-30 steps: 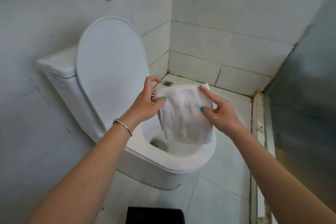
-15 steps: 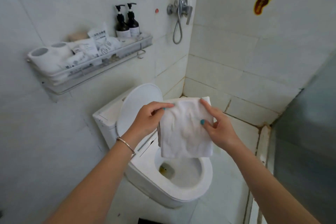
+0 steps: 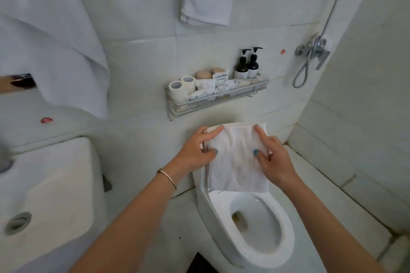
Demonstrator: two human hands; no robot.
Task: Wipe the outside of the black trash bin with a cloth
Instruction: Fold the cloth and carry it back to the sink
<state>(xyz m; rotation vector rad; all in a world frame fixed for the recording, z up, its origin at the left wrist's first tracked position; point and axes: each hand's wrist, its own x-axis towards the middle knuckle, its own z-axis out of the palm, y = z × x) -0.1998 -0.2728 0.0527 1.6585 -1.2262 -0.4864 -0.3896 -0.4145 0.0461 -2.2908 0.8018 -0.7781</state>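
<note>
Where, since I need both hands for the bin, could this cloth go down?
The cloth could rest on the sink, on its bare white surface left of the toilet, or on the tiled ledge between toilet and right wall. The wall shelf is crowded with rolls, packets and bottles.

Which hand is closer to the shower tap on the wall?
The right hand. It holds the cloth on its tap-side edge, below the shower tap. The left hand holds the far edge, farther from the tap.

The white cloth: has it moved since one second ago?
Yes. The white cloth went from over the toilet bowl opening toward its rear rim, nearer the wall.
</note>
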